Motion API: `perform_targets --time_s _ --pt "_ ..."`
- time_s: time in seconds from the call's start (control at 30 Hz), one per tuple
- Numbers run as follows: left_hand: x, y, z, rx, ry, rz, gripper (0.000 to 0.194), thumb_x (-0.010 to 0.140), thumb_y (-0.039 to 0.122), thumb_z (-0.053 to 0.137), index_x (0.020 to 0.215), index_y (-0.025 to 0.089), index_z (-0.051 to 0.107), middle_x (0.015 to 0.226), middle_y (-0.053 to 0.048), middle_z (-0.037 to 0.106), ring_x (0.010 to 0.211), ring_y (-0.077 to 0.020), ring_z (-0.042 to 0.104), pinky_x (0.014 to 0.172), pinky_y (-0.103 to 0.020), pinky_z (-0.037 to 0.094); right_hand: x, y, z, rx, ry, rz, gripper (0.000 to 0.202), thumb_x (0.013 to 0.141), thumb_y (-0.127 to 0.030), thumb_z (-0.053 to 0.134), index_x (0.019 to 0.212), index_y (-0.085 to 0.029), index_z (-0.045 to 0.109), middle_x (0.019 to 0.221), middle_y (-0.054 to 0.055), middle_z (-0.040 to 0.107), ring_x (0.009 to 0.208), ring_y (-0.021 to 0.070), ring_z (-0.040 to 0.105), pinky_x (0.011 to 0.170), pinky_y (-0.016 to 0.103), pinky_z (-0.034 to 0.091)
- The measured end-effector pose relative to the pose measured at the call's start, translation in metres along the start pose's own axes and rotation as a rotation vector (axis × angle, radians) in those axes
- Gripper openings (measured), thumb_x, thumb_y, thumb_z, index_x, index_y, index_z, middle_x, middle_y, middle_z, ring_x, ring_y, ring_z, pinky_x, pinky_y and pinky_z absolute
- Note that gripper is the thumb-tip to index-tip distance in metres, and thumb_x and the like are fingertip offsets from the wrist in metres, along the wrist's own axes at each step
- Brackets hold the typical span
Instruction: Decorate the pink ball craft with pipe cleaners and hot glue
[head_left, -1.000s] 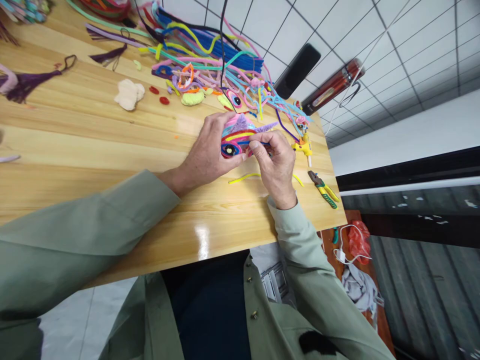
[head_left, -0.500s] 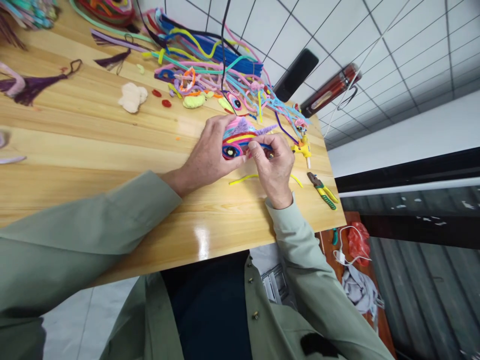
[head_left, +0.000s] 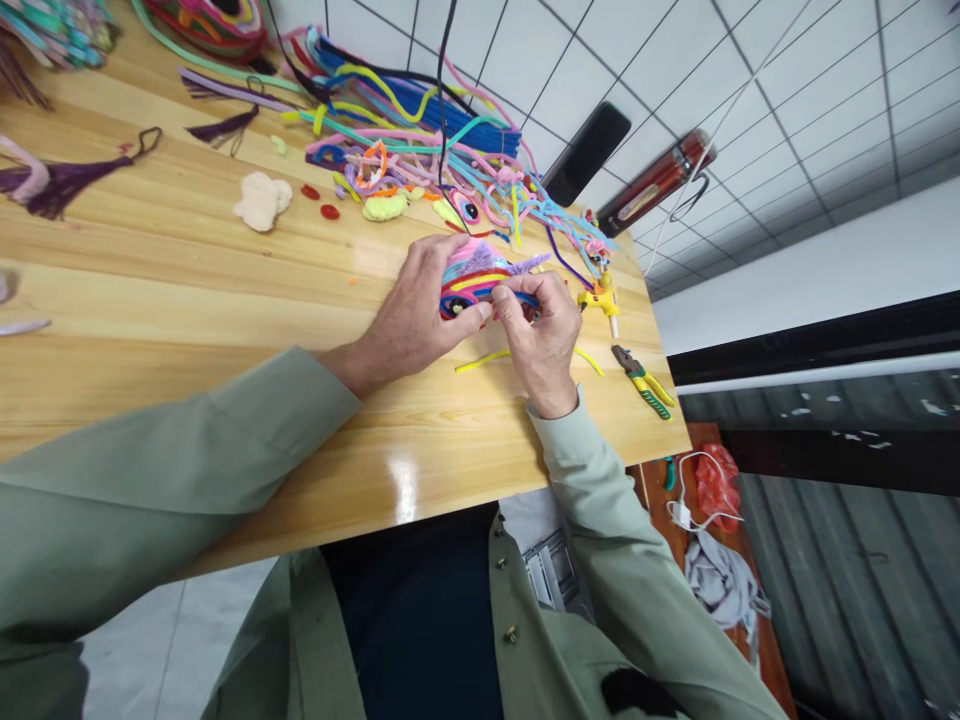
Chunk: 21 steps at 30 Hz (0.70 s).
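Both my hands are on a colourful pipe-cleaner craft piece (head_left: 480,277) with pink, blue, yellow and red bands, lilac tufts and a dark eye-like disc. My left hand (head_left: 420,305) wraps round its left side, thumb along the lower edge. On the right, my right hand (head_left: 544,325) pinches at the front of the piece; what exactly lies between thumb and finger is hidden. Under my right wrist a yellow pipe cleaner (head_left: 484,361) lies on the table. Just beyond the piece is a loose pink-rimmed eye disc (head_left: 469,208).
A heap of pipe cleaners (head_left: 420,130) lies along the wall. To the right are a yellow glue gun (head_left: 600,297), pliers (head_left: 643,384), a black phone (head_left: 587,155) and a red cylinder (head_left: 656,183). Purple tassels (head_left: 64,185) and a cream fluffy shape (head_left: 262,200) lie left on the table (head_left: 187,340).
The piece has tilted slightly, and my left thumb now covers more of its dark eye disc. Both hands keep their hold in nearly the same place.
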<state>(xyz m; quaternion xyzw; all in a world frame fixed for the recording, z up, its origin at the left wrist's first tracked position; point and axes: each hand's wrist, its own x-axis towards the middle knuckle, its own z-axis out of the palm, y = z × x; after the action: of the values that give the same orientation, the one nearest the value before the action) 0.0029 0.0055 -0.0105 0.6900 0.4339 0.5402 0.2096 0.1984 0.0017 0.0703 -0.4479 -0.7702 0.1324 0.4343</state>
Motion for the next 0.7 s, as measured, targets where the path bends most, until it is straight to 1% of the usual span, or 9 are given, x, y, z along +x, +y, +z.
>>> perform_targets --time_s 0.13,0.23,0.33,0.43,0.57,0.7 --pt "-0.0005 -0.0021 0.0012 -0.011 0.018 0.010 0.075 0.105 0.064 0.074 0.168 0.034 0.046 0.173 -0.013 0.058 0.162 -0.0439 0.055 0.136 -0.079 0.046 -0.0009 -0.0001 0.0008 -0.020 0.012 0.000 0.033 0.113 -0.055 0.072 0.096 -0.028 0.075 0.095 0.004 0.078 0.089 0.0223 0.070 0.087 0.041 0.060" --pt "-0.0003 -0.0023 0.0005 -0.008 0.035 0.039 0.073 0.107 0.067 0.071 0.167 0.034 0.048 0.171 -0.015 0.060 0.159 -0.0452 0.057 0.133 -0.078 0.049 -0.0015 0.0003 0.0015 0.004 0.019 -0.001 0.033 0.113 -0.056 0.073 0.095 -0.028 0.075 0.096 0.004 0.079 0.089 0.0223 0.070 0.086 0.042 0.059" --pt "-0.0001 -0.0030 -0.0009 0.008 0.037 0.068 0.072 0.109 0.071 0.067 0.167 0.034 0.047 0.169 -0.015 0.061 0.156 -0.0439 0.059 0.131 -0.077 0.052 -0.0024 0.0007 0.0022 0.029 0.010 0.016 0.035 0.112 -0.058 0.073 0.096 -0.027 0.075 0.097 0.005 0.079 0.090 0.0230 0.070 0.088 0.042 0.059" --pt "-0.0005 -0.0042 -0.0014 0.017 0.021 0.053 0.070 0.111 0.069 0.064 0.169 0.034 0.046 0.171 -0.015 0.060 0.158 -0.0421 0.058 0.133 -0.076 0.050 -0.0032 0.0010 0.0027 0.006 0.007 0.026 0.036 0.113 -0.059 0.072 0.097 -0.027 0.075 0.097 0.005 0.078 0.089 0.0223 0.070 0.087 0.041 0.060" --pt "-0.0013 -0.0035 -0.0015 0.008 0.015 0.022 0.069 0.112 0.066 0.061 0.170 0.031 0.047 0.172 -0.014 0.059 0.162 -0.0413 0.056 0.138 -0.072 0.046 -0.0038 0.0021 0.0027 -0.042 0.025 -0.015 0.036 0.115 -0.058 0.070 0.096 -0.027 0.074 0.094 0.004 0.077 0.087 0.0209 0.071 0.084 0.039 0.061" --pt "-0.0013 -0.0006 -0.0023 0.050 0.036 0.082 0.070 0.112 0.068 0.062 0.169 0.029 0.047 0.168 -0.018 0.062 0.159 -0.0395 0.061 0.136 -0.067 0.052 -0.0038 0.0037 0.0025 -0.030 0.018 -0.024 0.038 0.116 -0.061 0.068 0.097 -0.028 0.074 0.095 0.004 0.077 0.090 0.0221 0.073 0.088 0.041 0.063"
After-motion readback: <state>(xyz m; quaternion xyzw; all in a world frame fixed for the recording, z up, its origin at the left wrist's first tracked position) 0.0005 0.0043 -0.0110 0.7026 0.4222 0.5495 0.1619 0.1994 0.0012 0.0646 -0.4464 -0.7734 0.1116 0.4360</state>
